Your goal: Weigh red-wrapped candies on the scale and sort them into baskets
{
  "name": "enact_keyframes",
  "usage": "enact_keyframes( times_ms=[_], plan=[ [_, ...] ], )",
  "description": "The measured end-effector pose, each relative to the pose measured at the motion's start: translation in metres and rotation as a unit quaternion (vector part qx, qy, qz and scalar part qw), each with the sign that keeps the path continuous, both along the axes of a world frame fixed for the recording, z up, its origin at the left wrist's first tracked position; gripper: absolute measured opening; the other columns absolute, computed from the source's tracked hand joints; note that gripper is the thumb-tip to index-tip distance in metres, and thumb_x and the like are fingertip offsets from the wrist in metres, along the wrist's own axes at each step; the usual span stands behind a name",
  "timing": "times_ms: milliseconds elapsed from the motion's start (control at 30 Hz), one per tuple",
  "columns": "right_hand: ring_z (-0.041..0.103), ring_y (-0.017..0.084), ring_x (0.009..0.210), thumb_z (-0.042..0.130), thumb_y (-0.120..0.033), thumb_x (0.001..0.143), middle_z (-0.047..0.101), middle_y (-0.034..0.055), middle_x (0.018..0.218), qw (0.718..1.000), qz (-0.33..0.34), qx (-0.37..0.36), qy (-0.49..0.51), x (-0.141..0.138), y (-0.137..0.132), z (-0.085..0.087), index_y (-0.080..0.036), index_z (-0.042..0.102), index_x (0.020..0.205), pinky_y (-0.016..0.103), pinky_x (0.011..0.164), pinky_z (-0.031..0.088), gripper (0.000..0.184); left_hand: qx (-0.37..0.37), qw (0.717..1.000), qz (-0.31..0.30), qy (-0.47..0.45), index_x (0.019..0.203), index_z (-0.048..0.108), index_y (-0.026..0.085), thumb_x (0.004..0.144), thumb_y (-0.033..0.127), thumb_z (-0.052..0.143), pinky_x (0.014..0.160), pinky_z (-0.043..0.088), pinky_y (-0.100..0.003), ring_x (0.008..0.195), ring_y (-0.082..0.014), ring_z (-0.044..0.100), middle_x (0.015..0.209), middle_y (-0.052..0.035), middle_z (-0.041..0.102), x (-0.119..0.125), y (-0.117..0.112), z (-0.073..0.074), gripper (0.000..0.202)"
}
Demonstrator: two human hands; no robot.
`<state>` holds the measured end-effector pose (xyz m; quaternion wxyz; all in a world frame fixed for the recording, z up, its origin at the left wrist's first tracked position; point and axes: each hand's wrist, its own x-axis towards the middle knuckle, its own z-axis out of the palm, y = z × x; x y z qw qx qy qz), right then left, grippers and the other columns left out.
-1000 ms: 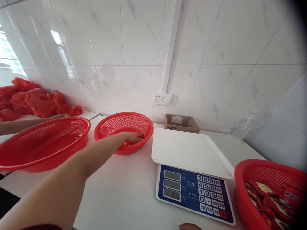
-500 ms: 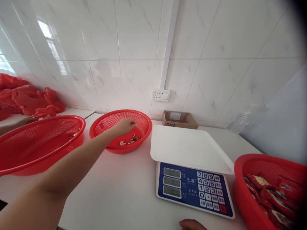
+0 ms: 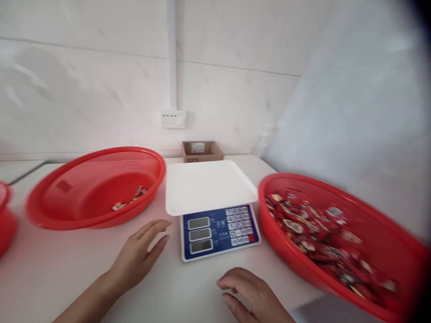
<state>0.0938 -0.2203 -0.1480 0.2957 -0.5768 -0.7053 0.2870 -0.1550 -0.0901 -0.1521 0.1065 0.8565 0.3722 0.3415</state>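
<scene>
L hand (image 3: 138, 253) is just beside the scale (image 3: 218, 235), its grip spread, thumb apart from fingers. R hand (image 3: 252, 294) has also a spread grip, w/ bent fingers, over the smooth white table (image 3: 175, 291). Scale has flat white pan (image 3: 205, 188) & blue panel; it stands btwn red plastic mesh basket (image 3: 101, 188), w/ few packets (image 3: 139, 193), and deep red basket (image 3: 281, 244), w/ many crinkled red packets (image 3: 319, 224).

The white scale (image 3: 210, 193) sits flat on the table (image 3: 178, 287), its front blue with keys. Left of it, a red basket (image 3: 101, 193) has a few small packs (image 3: 139, 193). The right basket (image 3: 380, 237), red too, has a big pile (image 3: 319, 224) of packs, mostly red, I think; they look blurry.
</scene>
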Motion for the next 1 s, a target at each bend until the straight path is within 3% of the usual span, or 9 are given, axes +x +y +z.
enact_keyframes(
  times_ms=[167, 267, 367, 467, 533, 633, 700, 833, 1000],
  plan=[
    [0.059, 0.019, 0.098, 0.047, -0.034, 0.084, 0.065, 0.003, 0.103, 0.973, -0.161, 0.07, -0.149, 0.055, -0.011, 0.063, -0.028, 0.064, 0.1, 0.028, 0.085, 0.046, 0.024, -0.118, 0.992, -0.031, -0.033, 0.107, 0.053, 0.035, 0.083, 0.04, 0.048, 0.049, 0.053, -0.015, 0.082, -0.0169, 0.066, 0.096, 0.0018, 0.068, -0.006, 0.004, -0.026, 0.025],
    [0.055, 0.021, 0.108, 0.043, -0.031, 0.086, 0.062, 0.003, 0.112, 0.932, -0.268, 0.054, -0.239, 0.097, -0.004, 0.079, -0.026, 0.062, 0.106, 0.034, 0.091, 0.043, 0.028, -0.129, 0.988, -0.08, -0.016, 0.104, 0.056, 0.036, 0.082, 0.041, 0.047, 0.051, 0.053, -0.015, 0.079, -0.0165, 0.067, 0.094, 0.0032, 0.069, -0.005, 0.005, -0.036, 0.023],
    [0.047, 0.03, 0.118, 0.058, -0.025, 0.074, 0.047, 0.0081, 0.134, 0.912, -0.234, -0.147, -0.304, 0.127, 0.006, 0.077, -0.023, 0.049, 0.128, 0.039, 0.091, 0.043, 0.055, -0.14, 0.983, -0.121, 0.006, 0.101, 0.058, 0.034, 0.082, 0.041, 0.049, 0.063, 0.053, -0.015, 0.082, -0.0161, 0.067, 0.096, 0.0029, 0.068, -0.004, 0.006, -0.04, 0.023],
    [0.051, 0.036, 0.112, 0.061, -0.018, 0.066, 0.021, 0.0087, 0.148, 0.87, -0.178, -0.306, -0.343, 0.137, 0.013, 0.068, -0.029, 0.033, 0.138, 0.042, 0.081, 0.048, 0.078, -0.148, 0.98, -0.133, 0.02, 0.1, 0.058, 0.031, 0.082, 0.041, 0.05, 0.069, 0.051, -0.013, 0.084, -0.0144, 0.066, 0.096, 0.0025, 0.068, -0.004, 0.007, -0.041, 0.022],
    [0.057, 0.034, 0.104, 0.058, -0.018, 0.068, 0.021, 0.0082, 0.148, 0.866, -0.171, -0.295, -0.365, 0.141, 0.018, 0.063, -0.031, 0.034, 0.137, 0.039, 0.075, 0.049, 0.074, -0.146, 0.98, -0.137, 0.022, 0.099, 0.058, 0.029, 0.082, 0.042, 0.049, 0.068, 0.05, -0.012, 0.084, -0.0138, 0.066, 0.096, 0.0021, 0.068, -0.005, 0.007, -0.041, 0.023],
    [0.062, 0.026, 0.094, 0.053, -0.018, 0.072, 0.055, 0.0071, 0.125, 0.884, -0.165, -0.21, -0.384, 0.155, 0.027, 0.059, -0.026, 0.056, 0.119, 0.03, 0.072, 0.047, 0.047, -0.126, 0.982, -0.135, 0.023, 0.098, 0.059, 0.028, 0.082, 0.043, 0.048, 0.068, 0.051, -0.013, 0.083, -0.0145, 0.066, 0.094, 0.0011, 0.068, -0.006, 0.009, -0.04, 0.024],
    [0.063, 0.023, 0.09, 0.049, -0.019, 0.077, 0.067, 0.0042, 0.104, 0.888, -0.196, -0.163, -0.384, 0.167, 0.033, 0.059, -0.025, 0.062, 0.105, 0.028, 0.072, 0.045, 0.031, -0.109, 0.985, -0.133, 0.028, 0.097, 0.059, 0.028, 0.082, 0.043, 0.048, 0.068, 0.051, -0.015, 0.081, -0.015, 0.066, 0.093, 0.0009, 0.068, -0.005, 0.01, -0.04, 0.024],
    [0.062, 0.022, 0.09, 0.049, -0.031, 0.081, 0.068, 0.0042, 0.098, 0.888, -0.29, -0.093, -0.346, 0.182, 0.041, 0.065, -0.023, 0.059, 0.101, 0.027, 0.072, 0.044, 0.024, -0.088, 0.985, -0.147, 0.038, 0.096, 0.059, 0.028, 0.082, 0.042, 0.049, 0.066, 0.051, -0.014, 0.079, -0.0146, 0.066, 0.09, 0.0011, 0.068, -0.005, 0.012, -0.039, 0.023],
    [0.063, 0.022, 0.083, 0.05, -0.042, 0.08, 0.069, 0.0042, 0.089, 0.877, -0.289, -0.117, -0.366, 0.182, 0.046, 0.072, -0.021, 0.062, 0.083, 0.025, 0.066, 0.043, 0.025, -0.078, 0.982, -0.164, 0.044, 0.103, 0.057, 0.028, 0.083, 0.039, 0.049, 0.066, 0.05, -0.013, 0.079, -0.0133, 0.066, 0.092, 0.0016, 0.068, -0.005, 0.015, -0.042, 0.024]
  ],
)
